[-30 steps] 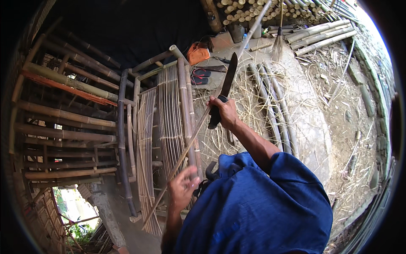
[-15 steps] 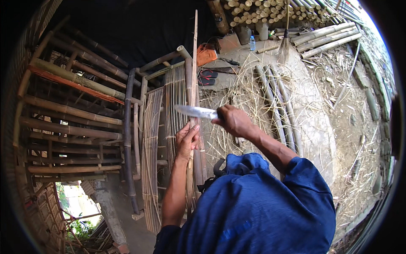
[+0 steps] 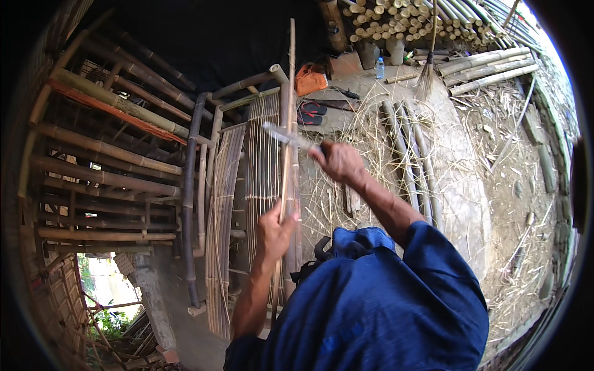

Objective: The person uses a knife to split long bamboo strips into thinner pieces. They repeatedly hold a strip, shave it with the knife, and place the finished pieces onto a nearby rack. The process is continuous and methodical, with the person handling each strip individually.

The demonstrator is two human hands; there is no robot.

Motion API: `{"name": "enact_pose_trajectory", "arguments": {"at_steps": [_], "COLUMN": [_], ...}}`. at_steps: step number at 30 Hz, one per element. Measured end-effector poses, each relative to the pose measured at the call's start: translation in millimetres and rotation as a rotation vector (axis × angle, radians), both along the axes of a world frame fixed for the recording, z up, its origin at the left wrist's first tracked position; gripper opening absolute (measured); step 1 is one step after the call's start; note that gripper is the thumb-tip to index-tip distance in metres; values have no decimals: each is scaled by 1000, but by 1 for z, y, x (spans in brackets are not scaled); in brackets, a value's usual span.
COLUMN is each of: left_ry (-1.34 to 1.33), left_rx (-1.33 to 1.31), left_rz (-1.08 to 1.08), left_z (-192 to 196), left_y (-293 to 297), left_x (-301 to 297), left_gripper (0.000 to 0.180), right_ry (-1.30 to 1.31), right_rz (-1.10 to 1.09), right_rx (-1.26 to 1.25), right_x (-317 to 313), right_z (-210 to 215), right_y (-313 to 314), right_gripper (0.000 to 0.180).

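Left hand (image 3: 274, 232) closed low around a thin, pale, upright bamboo strip (image 3: 288, 111). Right hand (image 3: 339, 162) gripping a long steel-bladed knife (image 3: 288, 137), blade lying across the strip well above the left hand. Probably mid-trim, strip still whole. Woven bamboo slat panels (image 3: 263, 161) just beyond the left hand; loose pale shavings (image 3: 371, 133) beyond the right.

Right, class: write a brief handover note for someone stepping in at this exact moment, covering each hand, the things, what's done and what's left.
Left hand: gripping the thin bamboo strip, held upright.
Right hand: holding the knife, blade crossing the strip above the left hand.
Nearby: woven bamboo panels, shavings on the ground, stacked poles.
Done: cannot tell how far the strip is cut.
Left: probably more trimming of the strip.
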State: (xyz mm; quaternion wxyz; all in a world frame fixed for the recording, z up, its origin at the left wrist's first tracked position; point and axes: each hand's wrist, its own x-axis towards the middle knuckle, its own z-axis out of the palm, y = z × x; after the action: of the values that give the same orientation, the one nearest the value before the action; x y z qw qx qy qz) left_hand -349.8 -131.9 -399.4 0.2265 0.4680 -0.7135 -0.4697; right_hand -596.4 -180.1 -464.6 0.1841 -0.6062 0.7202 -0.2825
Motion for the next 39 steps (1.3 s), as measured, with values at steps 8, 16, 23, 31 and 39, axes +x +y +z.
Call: {"name": "enact_pose_trajectory", "arguments": {"at_steps": [8, 16, 23, 31, 39], "left_ry": [-32, -270, -335, -408, -552], "left_rx": [-53, 96, -332, -287, -425], "left_rz": [-64, -109, -267, -339, -79], "left_z": [-20, 14, 18, 16, -117], "left_y": [88, 103, 109, 131, 179], "left_x": [72, 106, 121, 155, 225], "left_gripper": [54, 54, 42, 40, 26], "right_ry": [84, 166, 132, 221, 85], "right_rz": [-140, -205, -330, -701, -775], "right_rx": [-73, -33, -62, -145, -98], "right_x": [-99, -131, -212, -340, -343], "right_z": [10, 14, 19, 86, 131], "right_y": [-35, -30, -33, -57, -39], "right_gripper": [71, 67, 83, 78, 86]}}
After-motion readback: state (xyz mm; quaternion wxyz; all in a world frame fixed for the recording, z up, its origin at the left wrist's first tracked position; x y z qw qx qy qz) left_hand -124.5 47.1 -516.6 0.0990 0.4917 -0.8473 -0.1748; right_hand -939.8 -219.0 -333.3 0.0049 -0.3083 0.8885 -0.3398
